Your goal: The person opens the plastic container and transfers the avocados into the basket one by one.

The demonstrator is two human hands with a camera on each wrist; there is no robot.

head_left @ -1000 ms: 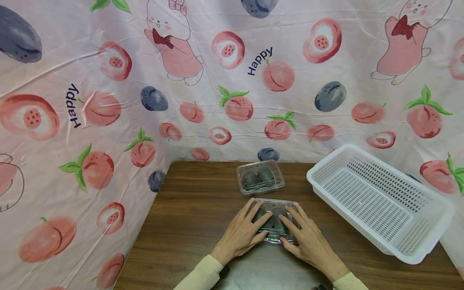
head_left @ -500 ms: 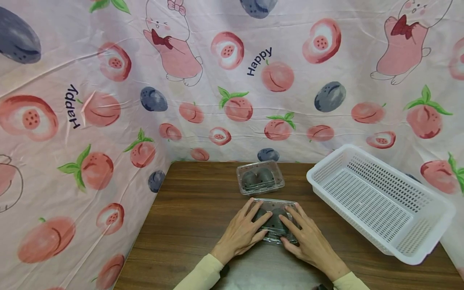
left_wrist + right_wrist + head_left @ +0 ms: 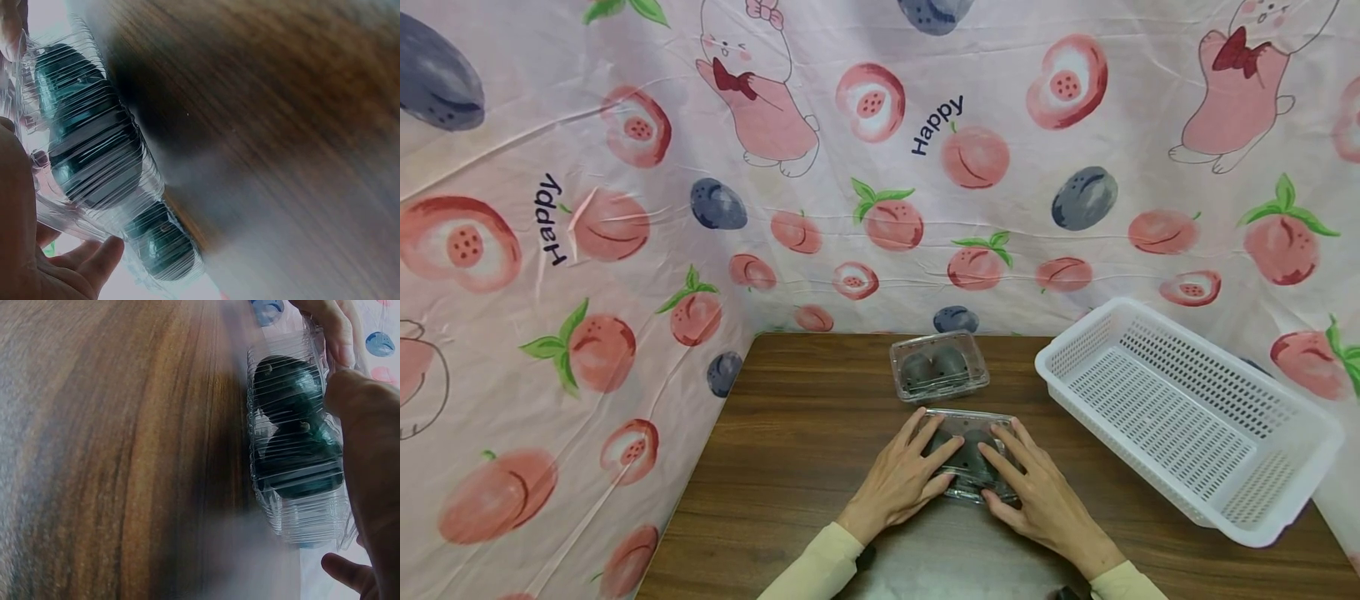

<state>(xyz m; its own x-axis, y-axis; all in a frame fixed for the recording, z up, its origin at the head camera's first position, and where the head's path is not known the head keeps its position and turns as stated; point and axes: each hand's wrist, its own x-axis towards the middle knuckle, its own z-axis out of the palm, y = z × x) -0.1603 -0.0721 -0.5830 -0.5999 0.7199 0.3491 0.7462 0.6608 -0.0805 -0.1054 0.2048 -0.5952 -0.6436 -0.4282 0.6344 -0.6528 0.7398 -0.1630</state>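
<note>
A clear plastic clamshell box (image 3: 970,414) lies on the table, with dark green fruits (image 3: 297,456) that look like avocados inside. In the head view my left hand (image 3: 898,479) rests on the left part of its lid, fingers spread and thumb at the near edge. My right hand (image 3: 1033,492) mirrors it on the right part. Both wrist views show the ribbed side of the box, standing low on the wood, with dark fruits (image 3: 97,150) behind the plastic. The hands cover the lid's left and right edges.
Just behind stands a second clear clamshell box (image 3: 977,385) with similar dark fruits (image 3: 949,362). A white perforated plastic basket (image 3: 1120,450) sits at the right of the brown wooden table (image 3: 775,450). Peach-printed cloth (image 3: 820,192) hangs behind and to the left.
</note>
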